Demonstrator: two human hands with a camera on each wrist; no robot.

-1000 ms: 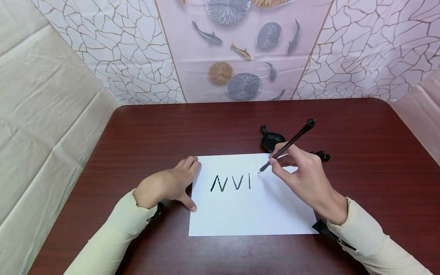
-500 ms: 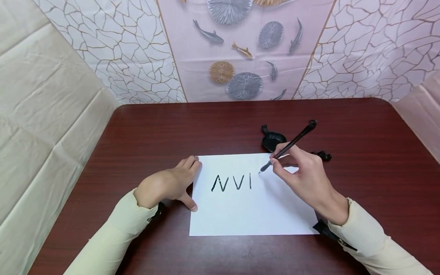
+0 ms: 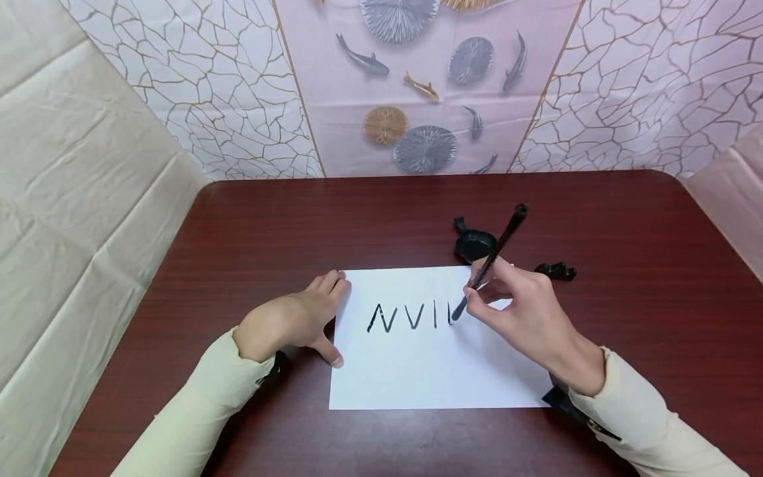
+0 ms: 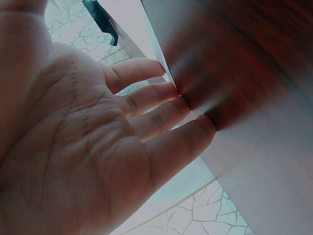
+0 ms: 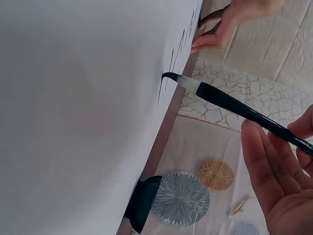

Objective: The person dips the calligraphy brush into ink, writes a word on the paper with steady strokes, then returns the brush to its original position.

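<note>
A white sheet of paper [image 3: 405, 377] lies on the table, bearing black brushed strokes that look like N, V and two uprights. My right hand [image 3: 524, 311] pinches the dark handle of a calligraphy brush [image 3: 497, 248] between thumb and fingers. In the right wrist view the inked tip of the calligraphy brush [image 5: 230, 102] bends against the paper at the lower end of the last stroke. My left hand [image 3: 292, 321] rests at the paper's left edge, thumb spread from the fingers. The left wrist view shows the left hand's palm [image 4: 93, 137], with fingertips touching down.
A small black ink dish [image 3: 473, 245] with a handle stands just behind the paper. To its right lies a small black brush rest [image 3: 556, 271], behind my right hand. The dark red-brown table [image 3: 286, 225] ends at a patterned cloth backdrop [image 3: 334, 139].
My right hand has drawn the brush down and toward me, and a new upright stroke stands right of the earlier one. The brush is now more upright. My left hand has stayed put.
</note>
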